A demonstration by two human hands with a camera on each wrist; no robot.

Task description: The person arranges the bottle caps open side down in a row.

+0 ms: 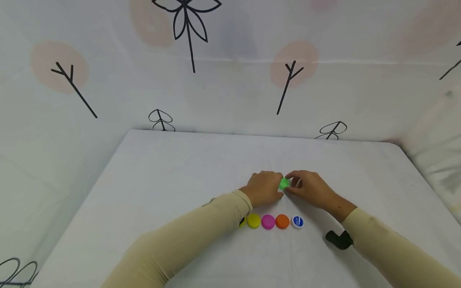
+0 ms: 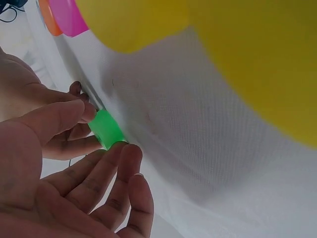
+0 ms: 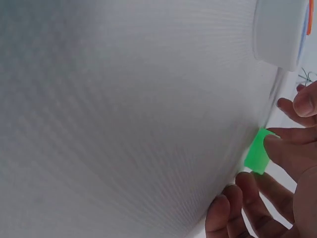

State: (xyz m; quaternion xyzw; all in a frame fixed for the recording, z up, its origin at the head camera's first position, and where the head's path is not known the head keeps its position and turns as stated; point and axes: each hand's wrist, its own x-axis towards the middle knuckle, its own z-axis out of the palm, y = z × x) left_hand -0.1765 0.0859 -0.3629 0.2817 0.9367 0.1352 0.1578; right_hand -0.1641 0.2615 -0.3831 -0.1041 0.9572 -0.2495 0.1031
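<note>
A bright green bottle cap [image 1: 284, 183] is between the two hands on the white table. My right hand [image 1: 311, 189] pinches it from the right with thumb and forefinger; in the right wrist view the thumb lies against the green cap [image 3: 257, 151]. From the left, my left hand [image 1: 264, 187] has its thumb and fingers around the cap's other side. Fingertips touch the green cap [image 2: 107, 130] in the left wrist view. Nearer me lies a row of caps: yellow [image 1: 253, 221], magenta [image 1: 268, 222], orange [image 1: 282, 221], and white with a blue top [image 1: 297, 222].
Another yellow cap [image 1: 243, 222] at the row's left end is partly hidden by the left sleeve [image 1: 201, 224]. The white table [image 1: 173, 168] meets a patterned cloth wall [image 1: 230, 96] behind. A dark wrist-worn piece [image 1: 338, 240] hangs from the right sleeve.
</note>
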